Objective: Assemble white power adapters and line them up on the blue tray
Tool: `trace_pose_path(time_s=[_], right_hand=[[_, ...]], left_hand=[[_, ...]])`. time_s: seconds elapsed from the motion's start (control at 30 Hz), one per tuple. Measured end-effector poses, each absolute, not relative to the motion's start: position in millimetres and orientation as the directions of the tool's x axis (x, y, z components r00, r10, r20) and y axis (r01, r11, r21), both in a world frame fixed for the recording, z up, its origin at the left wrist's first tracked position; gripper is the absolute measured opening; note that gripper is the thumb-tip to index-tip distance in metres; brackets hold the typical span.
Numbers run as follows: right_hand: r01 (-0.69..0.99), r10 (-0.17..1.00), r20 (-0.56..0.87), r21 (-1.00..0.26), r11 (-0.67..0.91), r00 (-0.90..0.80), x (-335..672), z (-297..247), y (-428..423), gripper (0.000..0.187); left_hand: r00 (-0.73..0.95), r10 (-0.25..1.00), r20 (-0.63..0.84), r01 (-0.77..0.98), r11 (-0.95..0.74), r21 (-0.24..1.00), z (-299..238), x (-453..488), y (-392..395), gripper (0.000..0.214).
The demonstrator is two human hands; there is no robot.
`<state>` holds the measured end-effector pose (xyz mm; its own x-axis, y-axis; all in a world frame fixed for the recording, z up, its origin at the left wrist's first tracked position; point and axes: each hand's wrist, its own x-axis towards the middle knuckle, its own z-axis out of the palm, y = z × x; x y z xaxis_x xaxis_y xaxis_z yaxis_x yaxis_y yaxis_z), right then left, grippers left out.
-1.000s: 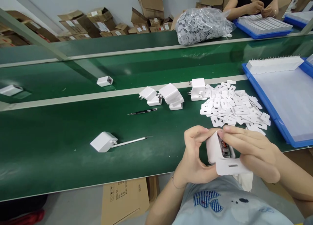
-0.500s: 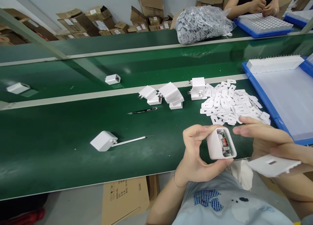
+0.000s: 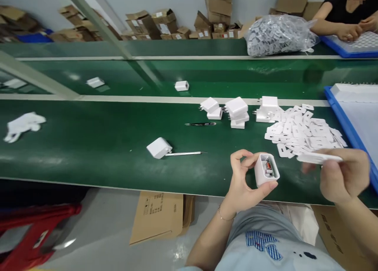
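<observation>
My left hand (image 3: 242, 189) grips a white charger housing (image 3: 260, 177) between thumb and fingers. Its open end faces up towards me, and a circuit board with an orange-red part (image 3: 268, 167) shows inside. To the right, my right hand (image 3: 346, 176) pinches a thin white cover plate (image 3: 318, 157), seen nearly edge-on and apart from the housing. Just beyond the hands lies a loose pile of white slotted cover plates (image 3: 310, 131). Left of that pile, white chargers with prongs (image 3: 237, 107) are stacked in small groups.
Black tweezers (image 3: 201, 124) and a thin white pen-like tool (image 3: 184, 153) lie on the green bench, beside a single charger (image 3: 159, 148). A blue-rimmed tray (image 3: 339, 117) is at right. Across the bench are a bag of small parts (image 3: 280, 35) and another person's hands (image 3: 351, 31).
My view has swung left, so the bench items appear farther right. My right hand has turned the cover plate from face-up to nearly edge-on and raised it. The left hand keeps hold of the housing.
</observation>
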<state>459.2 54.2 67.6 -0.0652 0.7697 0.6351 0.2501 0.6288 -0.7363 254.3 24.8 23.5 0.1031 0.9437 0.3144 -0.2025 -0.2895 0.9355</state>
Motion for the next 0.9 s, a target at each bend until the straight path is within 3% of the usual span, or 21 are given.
trace_pose_path(time_s=[0.07, 0.17, 0.23, 0.27, 0.3, 0.37, 0.4, 0.47, 0.5, 0.57, 0.77, 0.83, 0.9], right_hand=[[0.049, 0.826, 0.550, -0.828, 0.559, -0.122, 440.0, 73.9, 70.3, 0.007], [-0.271, 0.954, 0.210, -0.951, 0.149, -0.212, 405.6, 78.1, 91.1, 0.016], [-0.333, 0.928, 0.031, -0.938, -0.102, -0.372, 377.7, 77.1, 101.0, 0.018], [-0.279, 0.883, -0.009, -0.947, -0.157, -0.468, 361.4, 75.7, 105.0, 0.018], [-0.171, 0.828, -0.017, -0.976, -0.135, -0.560, 343.4, 73.9, 108.9, 0.016], [0.147, 0.706, 0.006, -0.977, 0.155, -0.708, 302.5, 70.1, 116.8, 0.005], [0.322, 0.644, 0.002, -0.865, 0.384, -0.765, 280.7, 68.3, 121.2, 0.005], [0.518, 0.539, -0.088, -0.439, 0.734, -0.838, 238.2, 65.2, 130.3, 0.023], [0.527, 0.502, -0.160, -0.257, 0.810, -0.850, 219.7, 63.8, 134.6, 0.029], [0.484, 0.444, -0.274, -0.098, 0.870, -0.853, 193.2, 61.3, 141.2, 0.028], [0.406, 0.335, -0.358, -0.145, 0.902, -0.872, 225.2, 60.0, 150.9, 0.022], [0.439, 0.334, -0.320, -0.349, 0.828, -0.886, 263.5, 64.1, 152.2, 0.027], [0.433, 0.439, -0.160, -0.633, 0.642, -0.884, 304.6, 72.6, 146.9, 0.028]], left_hand=[[0.038, 0.963, 0.267, -0.190, -0.255, 0.948, 18.4, 240.2, 20.1, 0.058], [-0.106, 0.975, 0.197, -0.163, -0.212, 0.964, 12.0, 213.3, 10.8, 0.056], [-0.233, 0.959, 0.163, -0.144, -0.200, 0.969, 8.2, 193.3, 3.7, 0.055], [-0.298, 0.940, 0.164, -0.136, -0.212, 0.968, 6.4, 183.3, 0.1, 0.054], [-0.355, 0.917, 0.181, -0.128, -0.239, 0.962, 4.9, 173.8, -3.4, 0.053], [-0.442, 0.863, 0.245, -0.116, -0.325, 0.938, 2.9, 157.3, -10.0, 0.051], [-0.471, 0.838, 0.277, -0.112, -0.368, 0.923, 2.9, 150.8, -13.0, 0.051], [-0.507, 0.802, 0.315, -0.104, -0.420, 0.901, 5.3, 142.6, -18.0, 0.051], [-0.514, 0.793, 0.325, -0.099, -0.432, 0.896, 7.8, 140.9, -19.9, 0.052], [-0.509, 0.782, 0.359, -0.083, -0.459, 0.884, 14.2, 142.0, -22.3, 0.053], [-0.354, 0.818, 0.453, -0.151, -0.528, 0.836, 30.0, 160.6, -18.0, 0.056], [-0.309, 0.834, 0.457, -0.197, -0.526, 0.827, 32.4, 168.2, -14.6, 0.056], [-0.265, 0.848, 0.460, -0.238, -0.519, 0.821, 34.6, 176.8, -10.9, 0.056]])
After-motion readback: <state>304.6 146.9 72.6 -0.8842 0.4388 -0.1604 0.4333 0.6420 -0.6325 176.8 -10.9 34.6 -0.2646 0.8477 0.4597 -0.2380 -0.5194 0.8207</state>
